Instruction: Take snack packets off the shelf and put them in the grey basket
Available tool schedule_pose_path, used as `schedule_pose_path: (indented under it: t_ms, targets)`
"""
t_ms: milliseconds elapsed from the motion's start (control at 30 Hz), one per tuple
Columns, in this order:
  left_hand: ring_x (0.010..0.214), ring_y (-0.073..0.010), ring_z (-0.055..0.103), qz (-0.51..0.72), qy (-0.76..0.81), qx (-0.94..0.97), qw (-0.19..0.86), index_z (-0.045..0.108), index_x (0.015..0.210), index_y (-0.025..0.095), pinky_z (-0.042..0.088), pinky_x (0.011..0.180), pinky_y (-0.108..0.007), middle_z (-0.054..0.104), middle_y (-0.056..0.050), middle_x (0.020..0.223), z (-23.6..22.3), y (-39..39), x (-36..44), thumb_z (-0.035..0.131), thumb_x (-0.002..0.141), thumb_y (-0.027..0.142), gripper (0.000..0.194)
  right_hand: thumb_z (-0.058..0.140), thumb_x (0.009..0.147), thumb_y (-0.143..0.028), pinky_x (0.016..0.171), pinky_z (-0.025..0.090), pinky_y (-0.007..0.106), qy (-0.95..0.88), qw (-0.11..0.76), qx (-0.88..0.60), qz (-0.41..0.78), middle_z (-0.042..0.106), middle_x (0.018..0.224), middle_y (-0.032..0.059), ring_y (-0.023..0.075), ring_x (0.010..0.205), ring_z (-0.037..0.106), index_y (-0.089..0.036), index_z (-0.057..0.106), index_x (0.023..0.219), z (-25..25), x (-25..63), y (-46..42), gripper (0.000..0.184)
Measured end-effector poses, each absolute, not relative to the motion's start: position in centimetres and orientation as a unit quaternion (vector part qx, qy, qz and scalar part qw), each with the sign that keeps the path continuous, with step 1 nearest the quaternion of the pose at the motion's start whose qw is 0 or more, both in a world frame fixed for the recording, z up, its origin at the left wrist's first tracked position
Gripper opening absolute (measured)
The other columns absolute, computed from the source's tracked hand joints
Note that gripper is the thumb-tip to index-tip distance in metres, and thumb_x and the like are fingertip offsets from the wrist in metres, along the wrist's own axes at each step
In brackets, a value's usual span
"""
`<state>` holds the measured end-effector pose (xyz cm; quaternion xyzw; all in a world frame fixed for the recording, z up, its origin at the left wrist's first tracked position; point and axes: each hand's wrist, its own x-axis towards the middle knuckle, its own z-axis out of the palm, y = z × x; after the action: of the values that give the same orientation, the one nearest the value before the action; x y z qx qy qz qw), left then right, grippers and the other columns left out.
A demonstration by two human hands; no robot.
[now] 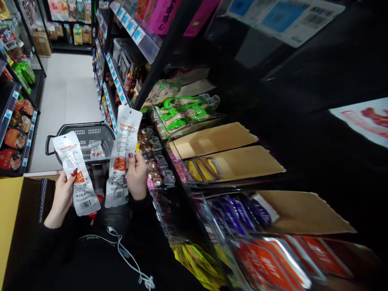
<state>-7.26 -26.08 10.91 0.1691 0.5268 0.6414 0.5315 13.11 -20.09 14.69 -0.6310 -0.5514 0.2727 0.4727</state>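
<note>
My left hand [62, 196] pinches a long white snack packet [72, 157] with its printed back up, the thumb pressed on an orange patch. In my right hand [137, 176] is a second white snack packet [125, 129], also back side up, a barcode near its lower end. The two packets hang side by side, apart from each other. Beyond them a dark grey shopping basket [87, 128] stands low in the aisle, partly covered by the packets. Inside it lies a small clear-and-white packet [96, 150].
Shelves on the right hold green-edged packs [184, 111], yellow packs [200, 169], purple packs [239, 212] and orange packs [266, 258] in open cartons. The tiled aisle [65, 87] runs ahead between shelves. A yellow-topped box [10, 210] stands at left. A white cable [121, 246] hangs over my front.
</note>
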Motion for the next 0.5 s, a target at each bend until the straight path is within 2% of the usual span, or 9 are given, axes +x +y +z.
schedule_pose_path:
  t_ms: [100, 167, 233, 300, 400, 500]
  targets:
    - [0.076, -0.0145, 0.067, 0.646, 0.529, 0.161, 0.526, 0.065, 0.098, 0.019, 0.054, 0.071, -0.023, 0.072, -0.004, 0.095, 11.1, -26.2, -7.8, 0.082, 0.061, 0.027, 0.042, 0.039, 0.087, -0.033, 0.062, 0.040, 0.027, -0.531, 0.442, -0.649, 0.318, 0.057, 0.070, 0.0007, 0.0166, 0.064, 0.053, -0.024, 0.045, 0.080, 11.7, 15.3, -19.7, 0.014]
    - [0.074, -0.0140, 0.067, 0.646, 0.536, 0.156, 0.520, 0.065, 0.098, 0.019, 0.054, 0.071, -0.024, 0.072, -0.003, 0.093, 11.2, -26.3, -8.2, 0.083, 0.058, 0.023, 0.044, 0.042, 0.083, -0.027, 0.068, 0.045, 0.028, -0.529, 0.366, -0.655, 0.396, 0.063, 0.080, 0.0024, 0.0180, 0.074, 0.058, -0.023, 0.049, 0.084, 8.6, 16.4, -19.6, 0.008]
    - [0.073, -0.0141, 0.067, 0.648, 0.543, 0.150, 0.513, 0.065, 0.097, 0.019, 0.054, 0.070, -0.024, 0.072, -0.002, 0.091, 11.2, -26.3, -8.6, 0.084, 0.056, 0.022, 0.046, 0.042, 0.083, -0.023, 0.072, 0.047, 0.028, -0.531, 0.267, -0.651, 0.472, 0.066, 0.084, 0.0032, 0.0180, 0.079, 0.062, -0.021, 0.052, 0.086, 5.2, 16.6, -19.3, 0.010]
    - [0.073, -0.0148, 0.067, 0.651, 0.547, 0.142, 0.507, 0.065, 0.096, 0.018, 0.054, 0.069, -0.025, 0.072, -0.003, 0.090, 11.1, -26.3, -9.0, 0.085, 0.055, 0.022, 0.046, 0.043, 0.082, -0.018, 0.074, 0.048, 0.029, -0.536, 0.203, -0.662, 0.482, 0.067, 0.084, 0.0040, 0.0180, 0.081, 0.063, -0.019, 0.055, 0.083, 2.1, 15.7, -18.3, 0.012]
    - [0.076, -0.0161, 0.068, 0.650, 0.552, 0.141, 0.503, 0.064, 0.098, 0.018, 0.054, 0.071, -0.025, 0.072, -0.004, 0.094, 11.0, -26.3, -9.2, 0.084, 0.056, 0.022, 0.047, 0.048, 0.081, -0.012, 0.079, 0.048, 0.029, -0.547, 0.177, -0.672, 0.467, 0.068, 0.083, 0.0061, 0.0186, 0.085, 0.063, -0.017, 0.057, 0.078, -0.4, 13.2, -14.3, 0.012]
    - [0.078, -0.0171, 0.068, 0.646, 0.559, 0.151, 0.498, 0.064, 0.100, 0.018, 0.054, 0.072, -0.026, 0.072, -0.005, 0.097, 11.1, -26.5, -9.2, 0.083, 0.057, 0.023, 0.048, 0.054, 0.085, -0.017, 0.083, 0.047, 0.032, -0.566, 0.170, -0.668, 0.452, 0.067, 0.086, 0.0096, 0.0191, 0.088, 0.062, -0.013, 0.061, 0.081, -0.3, 11.2, -7.9, 0.008]
